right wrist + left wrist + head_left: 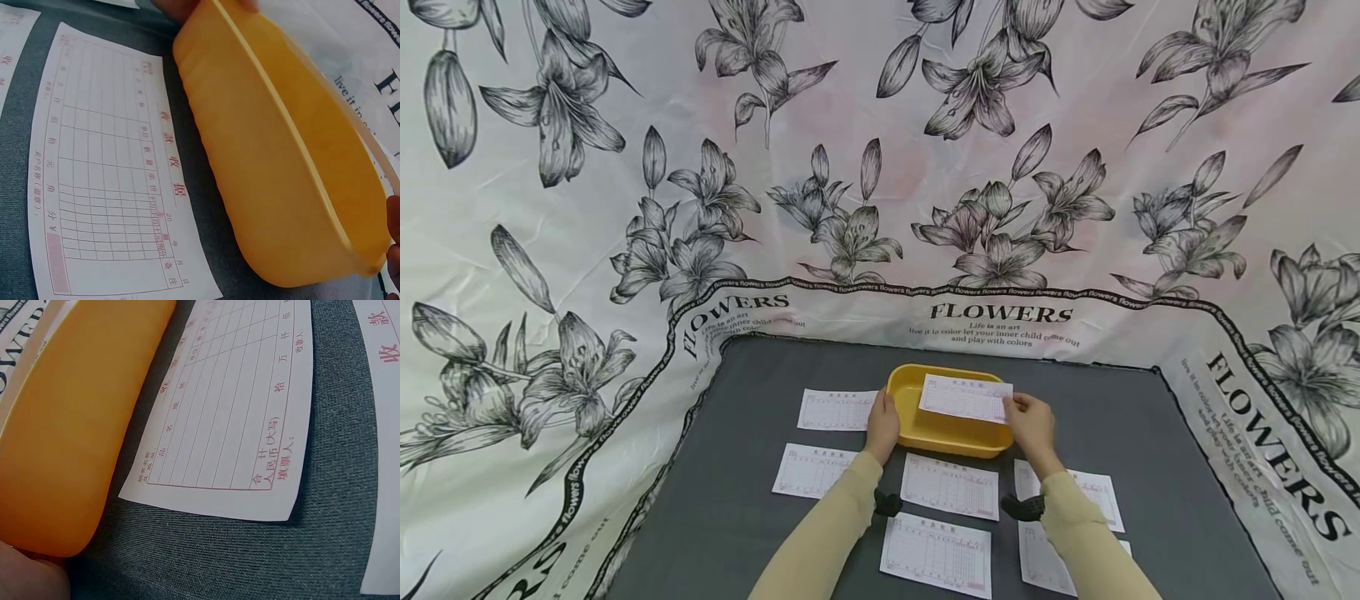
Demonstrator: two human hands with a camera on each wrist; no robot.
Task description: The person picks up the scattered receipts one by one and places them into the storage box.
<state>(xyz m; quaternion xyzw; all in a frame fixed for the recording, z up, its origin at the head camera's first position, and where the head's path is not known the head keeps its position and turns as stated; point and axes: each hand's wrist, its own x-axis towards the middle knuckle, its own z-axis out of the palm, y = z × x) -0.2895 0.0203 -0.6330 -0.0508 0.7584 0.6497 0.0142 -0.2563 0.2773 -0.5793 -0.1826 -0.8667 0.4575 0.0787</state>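
A yellow plastic basin (955, 442) with rounded corners is near the far side of the dark table. My left hand (882, 425) grips its left end; in the left wrist view part of that hand (31, 575) shows at the basin's wall (81, 437). Over the basin's opening, my right hand (1033, 425) pinches a printed receipt slip (966, 398) by its right edge. Fingers (394, 240) of the right hand appear at the right edge of the right wrist view, beside the basin (250, 156). A receipt slip (951, 486) lies just in front of the basin.
More slips lie about: one at the upper left (835, 410), one below it (812, 471), one at the front middle (936, 557), and two at the right, the nearer one (1045, 560) partly under my right forearm. A flower-printed cloth (850, 317) rises behind the table.
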